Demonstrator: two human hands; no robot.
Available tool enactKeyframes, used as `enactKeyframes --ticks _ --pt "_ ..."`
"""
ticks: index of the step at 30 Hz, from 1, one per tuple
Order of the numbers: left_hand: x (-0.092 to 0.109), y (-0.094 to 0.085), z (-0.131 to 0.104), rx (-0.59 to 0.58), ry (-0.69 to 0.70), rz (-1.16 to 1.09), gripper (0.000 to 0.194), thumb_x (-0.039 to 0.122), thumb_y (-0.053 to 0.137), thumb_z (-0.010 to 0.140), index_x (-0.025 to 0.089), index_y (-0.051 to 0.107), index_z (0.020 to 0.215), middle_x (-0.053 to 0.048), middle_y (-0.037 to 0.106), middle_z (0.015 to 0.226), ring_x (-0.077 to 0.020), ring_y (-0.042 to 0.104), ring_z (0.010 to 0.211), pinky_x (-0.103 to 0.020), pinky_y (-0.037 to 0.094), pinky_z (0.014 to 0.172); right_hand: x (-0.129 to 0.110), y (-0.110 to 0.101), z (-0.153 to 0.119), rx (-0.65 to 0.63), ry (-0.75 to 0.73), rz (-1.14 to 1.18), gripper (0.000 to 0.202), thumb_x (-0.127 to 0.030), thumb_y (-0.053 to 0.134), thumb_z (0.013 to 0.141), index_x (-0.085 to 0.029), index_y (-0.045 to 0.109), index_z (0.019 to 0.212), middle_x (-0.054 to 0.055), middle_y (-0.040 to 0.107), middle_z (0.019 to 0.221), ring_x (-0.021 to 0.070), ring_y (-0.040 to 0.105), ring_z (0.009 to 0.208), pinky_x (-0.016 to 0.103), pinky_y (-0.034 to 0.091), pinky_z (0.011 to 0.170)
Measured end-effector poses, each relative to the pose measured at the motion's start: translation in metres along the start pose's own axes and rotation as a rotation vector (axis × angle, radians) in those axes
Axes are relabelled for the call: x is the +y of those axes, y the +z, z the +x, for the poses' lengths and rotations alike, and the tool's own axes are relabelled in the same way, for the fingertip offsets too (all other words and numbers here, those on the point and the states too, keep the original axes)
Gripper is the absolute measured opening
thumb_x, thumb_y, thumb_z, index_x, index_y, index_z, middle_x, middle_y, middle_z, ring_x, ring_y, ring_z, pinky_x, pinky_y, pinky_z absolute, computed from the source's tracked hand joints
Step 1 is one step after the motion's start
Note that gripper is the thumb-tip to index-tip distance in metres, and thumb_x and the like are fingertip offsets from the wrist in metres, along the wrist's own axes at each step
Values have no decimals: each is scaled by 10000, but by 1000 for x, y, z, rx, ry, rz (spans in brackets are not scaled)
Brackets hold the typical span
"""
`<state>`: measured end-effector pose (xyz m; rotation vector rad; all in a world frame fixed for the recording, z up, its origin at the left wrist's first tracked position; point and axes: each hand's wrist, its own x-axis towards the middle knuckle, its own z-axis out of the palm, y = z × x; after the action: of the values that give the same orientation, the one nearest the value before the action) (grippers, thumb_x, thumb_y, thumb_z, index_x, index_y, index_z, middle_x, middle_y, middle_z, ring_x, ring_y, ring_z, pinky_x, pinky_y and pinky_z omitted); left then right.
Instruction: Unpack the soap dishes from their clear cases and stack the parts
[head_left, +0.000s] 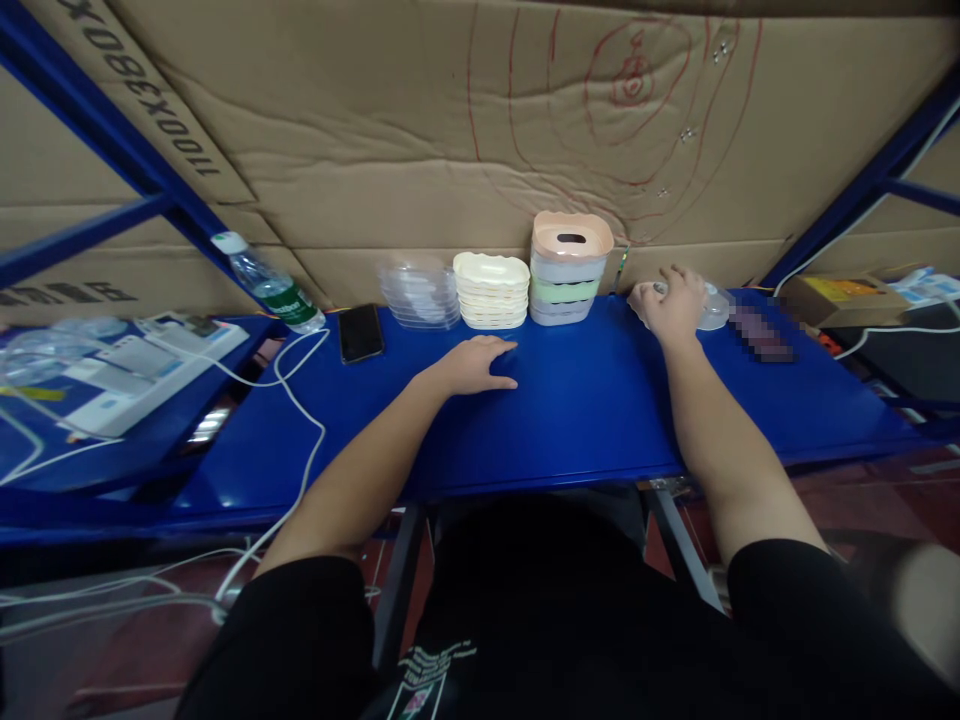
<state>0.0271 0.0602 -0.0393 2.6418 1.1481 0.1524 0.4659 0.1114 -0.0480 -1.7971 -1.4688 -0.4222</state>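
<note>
My left hand (480,366) is over the blue tabletop, thumb and fingers apart, with nothing between them. Just behind it stands a stack of cream scalloped-edge trays (491,292), with a stack of clear plastic trays (420,297) to its left. To the right rises a pile of pastel plastic boxes (568,272), topped by a peach one with an oval slot. At the table's back right, my right hand (673,303) curls over a pale object, mostly hidden under the fingers. A clear, rounded plastic piece (716,307) shows beside that hand.
A black phone (361,333) and a tilted water bottle (274,290) are at the left, near a white cable (319,430). Cardboard (360,130) walls the back. A blurred-out item (761,333) lies right of my right hand. A cardboard box (851,300) is farther right.
</note>
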Motion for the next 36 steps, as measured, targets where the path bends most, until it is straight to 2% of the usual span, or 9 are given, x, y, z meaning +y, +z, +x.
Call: enactKeyframes --ticks 6,8,12,16,19,22,27,34,36 --pt "-3 3 1 73 44 14 808 611 774 999 179 617 1664 -195 657 1674 -390 617 1558 -523 474 1310 -10 3 -3 27 -139 58 493 -420 588 979 -180 757 1375 227 717 1526 450 627 1452 700 470 1244" --pt "-2 4 1 208 32 85 708 562 801 990 202 686 1589 -198 628 1700 -413 568 1602 -572 428 1343 -13 4 -4 31 -173 86 473 -441 593 983 -202 765 1353 211 731 1511 450 636 1434 707 486 1230" --pt "-3 -2 1 553 -87 212 594 476 813 982 243 722 1521 -196 444 1845 -492 334 1743 -731 231 1402 -17 4 -4 -4 -224 131 455 -452 606 980 -212 772 1330 207 742 1502 453 649 1422 708 490 1236" --pt "-11 -18 7 718 -168 187 563 439 695 1043 307 660 1589 -138 431 1866 -464 299 1763 -753 166 1413 -19 6 -4 -24 -219 139 455 -430 625 959 -196 784 1315 211 747 1497 451 649 1433 699 485 1254" --pt "-17 -31 18 755 -243 165 565 415 630 1066 286 643 1616 -143 433 1864 -463 288 1765 -750 143 1420 -19 6 -5 -31 -217 145 449 -424 619 961 -197 794 1307 211 750 1493 452 656 1425 710 494 1241" --pt "-20 -41 30 742 -283 173 459 378 583 1086 282 711 1516 -135 501 1821 -448 336 1740 -745 145 1420 -20 6 -6 -41 -228 141 440 -413 601 983 -194 792 1313 223 740 1501 455 649 1437 717 498 1233" --pt "-28 -51 43 680 -205 153 288 362 607 1073 286 774 1296 -121 712 1597 -419 543 1568 -762 155 1415 -24 2 -7 -42 -238 137 435 -416 585 996 -197 790 1311 222 737 1501 454 647 1443 714 494 1235" --pt "-37 -54 44 696 -127 104 200 341 620 1055 308 777 1175 -94 819 1324 -403 665 1377 -798 136 1402 -44 -14 -11 -52 -250 175 397 -421 581 995 -256 802 1282 175 750 1491 440 658 1433 720 508 1217" --pt "-36 -55 43 707 -123 97 181 340 613 1070 309 766 1162 -87 821 1317 -388 670 1376 -778 124 1416 -50 -18 -12 -48 -264 197 390 -421 579 995 -273 805 1276 160 756 1484 432 659 1434 714 512 1216"
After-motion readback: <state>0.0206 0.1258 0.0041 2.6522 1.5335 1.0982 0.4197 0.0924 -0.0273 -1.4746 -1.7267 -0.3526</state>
